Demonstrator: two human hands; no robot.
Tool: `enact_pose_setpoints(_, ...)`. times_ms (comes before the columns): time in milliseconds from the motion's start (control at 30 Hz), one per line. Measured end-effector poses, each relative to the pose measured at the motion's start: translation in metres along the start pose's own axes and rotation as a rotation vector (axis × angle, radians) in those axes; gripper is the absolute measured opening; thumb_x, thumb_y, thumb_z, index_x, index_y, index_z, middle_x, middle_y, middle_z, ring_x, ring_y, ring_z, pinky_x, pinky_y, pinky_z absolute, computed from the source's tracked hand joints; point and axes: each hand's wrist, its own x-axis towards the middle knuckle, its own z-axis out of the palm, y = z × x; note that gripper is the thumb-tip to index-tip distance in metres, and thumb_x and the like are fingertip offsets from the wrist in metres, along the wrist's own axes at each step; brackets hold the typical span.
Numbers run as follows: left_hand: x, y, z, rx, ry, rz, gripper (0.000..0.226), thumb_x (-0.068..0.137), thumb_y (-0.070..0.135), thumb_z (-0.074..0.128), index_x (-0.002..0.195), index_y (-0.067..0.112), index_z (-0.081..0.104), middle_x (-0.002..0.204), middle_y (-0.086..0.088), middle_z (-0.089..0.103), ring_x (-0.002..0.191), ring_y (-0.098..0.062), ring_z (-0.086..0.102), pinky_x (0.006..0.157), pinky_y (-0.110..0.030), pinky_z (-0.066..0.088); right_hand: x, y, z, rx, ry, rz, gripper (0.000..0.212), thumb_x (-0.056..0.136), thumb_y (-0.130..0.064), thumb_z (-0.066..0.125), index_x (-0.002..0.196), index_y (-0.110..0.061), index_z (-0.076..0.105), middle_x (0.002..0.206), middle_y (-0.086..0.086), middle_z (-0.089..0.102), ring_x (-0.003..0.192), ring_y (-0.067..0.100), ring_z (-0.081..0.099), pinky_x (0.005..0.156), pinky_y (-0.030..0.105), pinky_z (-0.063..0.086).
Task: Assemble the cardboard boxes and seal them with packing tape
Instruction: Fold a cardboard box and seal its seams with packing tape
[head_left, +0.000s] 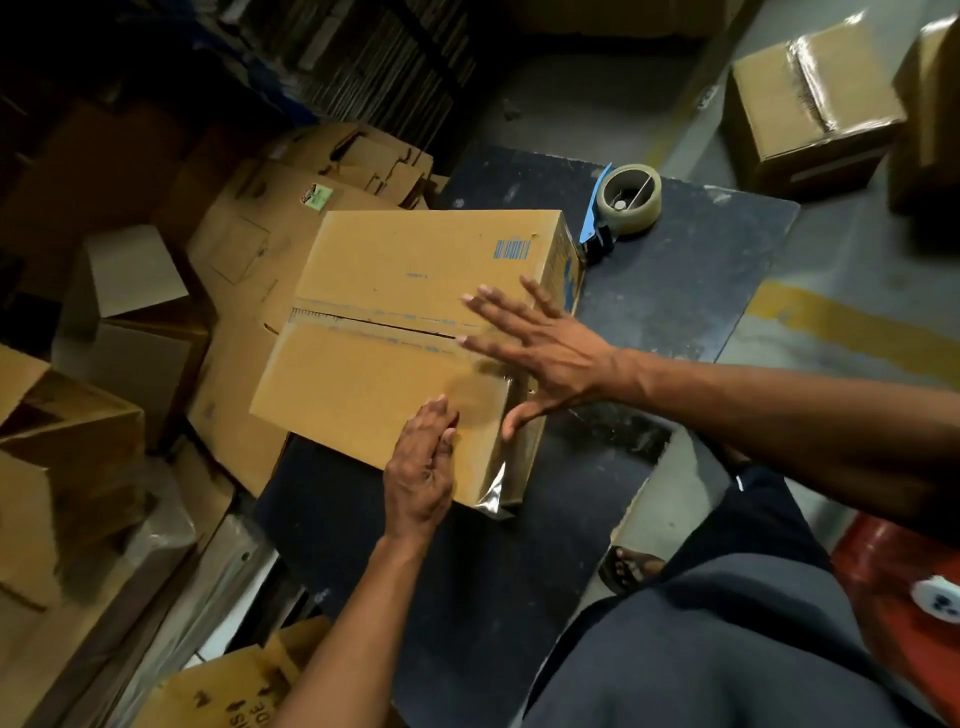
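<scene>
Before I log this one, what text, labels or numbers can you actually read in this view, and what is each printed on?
Nothing reads in full.
"3O" and "S": partial dark print on the flattened carton at bottom left, cut off and turned round.
Blue barcode-style print on the box under the hands: too blurred.
Green sticker on the flat cardboard behind: too small.
White tag on the red object: illegible.

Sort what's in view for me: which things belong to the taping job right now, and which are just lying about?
In the job:
- cardboard box under both hands, left hand and right hand flat on it
- tape dispenser on the dark board

Lying about:
- sealed box on the floor
- flattened cartons at left
- red object at lower right
</scene>
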Motion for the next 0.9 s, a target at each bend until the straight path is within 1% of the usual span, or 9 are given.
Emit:
enact_pose_setpoints(67,0.001,-0.001,0.002,-0.008,-0.001,-0.028,0.038,0.107,0.026,0.051,0.140,0.011,0.064,0.148,-0.002,0.059,0.142,-0.019,0.051,0.109,-0.057,0.049,0.004,-0.031,0.012,-0.015,0.017,-0.060,0.114,0.078,-0.097,0.036,0.164,-0.025,0.022,0.171,0.017,0.006,0.159,0.033,0.001,0.124,0.065,0.000)
enact_pose_setpoints(167,0.003,-0.001,0.003,0.006,-0.012,-0.029,0.039,0.108,0.028,0.048,0.141,0.014,0.063,0.149,-0.001,0.059,0.144,-0.017,0.049,0.110,-0.055,0.048,-0.008,-0.039,0.030,-0.003,0.051,-0.058,0.104,0.082,-0.087,0.049,0.161,-0.021,0.033,0.170,0.016,0.016,0.158,0.033,0.010,0.122,0.067,0.013)
enact_pose_setpoints(267,0.003,0.000,0.002,0.017,-0.016,-0.034,0.037,0.108,0.029,0.048,0.140,0.018,0.063,0.150,0.002,0.057,0.144,-0.015,0.048,0.110,-0.054,0.048,-0.017,-0.025,0.028,-0.098,-0.012,-0.147,0.108,0.080,-0.079,0.063,0.164,-0.024,0.025,0.171,0.015,0.012,0.159,0.034,0.006,0.125,0.062,0.009)
enact_pose_setpoints(433,0.002,0.001,0.003,0.019,-0.006,-0.036,0.041,0.108,0.030,0.046,0.141,0.013,0.063,0.149,0.000,0.058,0.144,-0.019,0.049,0.108,-0.056,0.050,-0.012,-0.042,0.018,0.020,0.036,-0.100,0.109,0.082,-0.092,0.043,0.162,-0.021,0.030,0.170,0.016,0.015,0.159,0.033,0.008,0.124,0.066,0.005)
enact_pose_setpoints(567,0.001,0.002,0.003,0.047,-0.016,-0.049,0.043,0.107,0.030,0.046,0.143,0.011,0.060,0.150,-0.004,0.056,0.141,-0.022,0.051,0.106,-0.056,0.051,-0.011,-0.067,0.036,-0.017,0.017,-0.087,0.106,0.084,-0.089,0.044,0.163,-0.019,0.027,0.170,0.013,0.020,0.158,0.031,0.011,0.124,0.066,0.005)
enact_pose_setpoints(633,0.002,0.003,0.002,0.045,-0.034,-0.033,0.044,0.108,0.032,0.045,0.144,0.011,0.059,0.151,-0.002,0.055,0.144,-0.019,0.048,0.109,-0.055,0.049,-0.018,-0.059,0.038,-0.069,-0.010,-0.113,0.107,0.083,-0.084,0.053,0.164,-0.020,0.025,0.170,0.012,0.020,0.159,0.032,0.010,0.125,0.064,0.004)
enact_pose_setpoints(700,0.001,0.004,-0.003,0.022,-0.052,-0.021,0.043,0.109,0.030,0.046,0.144,0.010,0.060,0.151,-0.001,0.055,0.146,-0.016,0.046,0.111,-0.055,0.048,-0.024,-0.046,0.036,-0.136,-0.038,-0.182,0.115,0.076,-0.071,0.075,0.165,-0.026,0.017,0.171,0.013,0.014,0.159,0.033,0.006,0.126,0.060,-0.001)
enact_pose_setpoints(800,-0.009,0.004,-0.021,0.013,-0.136,0.111,0.046,0.104,0.031,0.058,0.143,0.007,0.059,0.152,-0.004,0.054,0.146,-0.015,0.045,0.113,-0.053,0.046,-0.028,-0.035,0.029,-0.148,-0.079,-0.216,0.125,0.068,-0.058,0.087,0.164,-0.030,0.012,0.172,0.013,0.012,0.159,0.034,0.002,0.126,0.059,-0.003)
enact_pose_setpoints(900,-0.024,-0.002,-0.041,0.150,-0.350,0.374,0.085,0.088,0.047,0.080,0.152,0.002,0.047,0.162,-0.013,0.041,0.153,-0.027,0.035,0.120,-0.053,0.038,-0.029,-0.035,0.029,-0.141,-0.105,-0.231,0.128,0.065,-0.061,0.087,0.165,-0.030,0.014,0.172,0.013,0.009,0.159,0.034,-0.001,0.125,0.060,-0.004)
